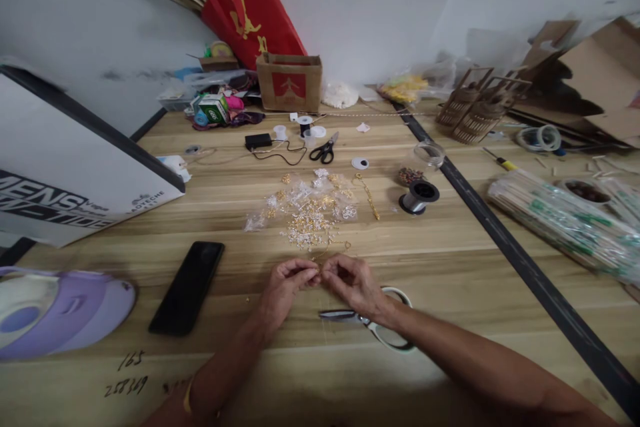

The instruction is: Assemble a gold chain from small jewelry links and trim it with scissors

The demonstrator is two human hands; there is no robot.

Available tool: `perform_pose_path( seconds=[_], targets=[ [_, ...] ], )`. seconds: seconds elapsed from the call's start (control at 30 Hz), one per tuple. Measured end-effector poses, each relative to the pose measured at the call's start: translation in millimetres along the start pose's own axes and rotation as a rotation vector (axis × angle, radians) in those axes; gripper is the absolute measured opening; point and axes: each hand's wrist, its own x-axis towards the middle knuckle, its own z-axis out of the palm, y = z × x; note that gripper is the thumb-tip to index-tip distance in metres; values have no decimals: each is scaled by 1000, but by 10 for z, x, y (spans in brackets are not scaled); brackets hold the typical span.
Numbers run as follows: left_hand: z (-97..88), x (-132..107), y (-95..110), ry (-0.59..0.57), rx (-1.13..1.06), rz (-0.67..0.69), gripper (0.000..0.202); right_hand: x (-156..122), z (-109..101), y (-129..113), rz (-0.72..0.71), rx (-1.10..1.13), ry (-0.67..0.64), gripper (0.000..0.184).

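My left hand (pixel 293 280) and my right hand (pixel 353 280) meet above the table, thumbs and fingertips pinched together. Between them is a thin gold chain (pixel 326 252), its loose part trailing onto the wood toward the pile; the exact spot they grip is too small to make out. Just beyond lies a spread of small gold and clear beads (pixel 307 227) with little plastic bags (pixel 300 195). A second gold chain (pixel 368 196) rests to the right of the pile. White-handled scissors (pixel 397 343) lie open, partly hidden beneath my right wrist.
A black phone (pixel 187 288) and a purple-and-white device (pixel 90 310) are at left. Black scissors (pixel 325 149) lie behind the beads. A wire spool (pixel 419 197) stands at right, beside a black strip (pixel 493 247). Packed sticks (pixel 565 217) and a paper bag (pixel 290 83) sit farther out.
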Motion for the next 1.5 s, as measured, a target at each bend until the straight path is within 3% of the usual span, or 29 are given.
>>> perform_pose_path(
  seconds=[0.7,1.5],
  targets=[
    [-94,45,-66,-68,223,131,10,13,-3,41,69,85,-60,17],
    [-88,24,-31,-62,300,128,13,18,-10,17,75,78,-61,22]
  ],
)
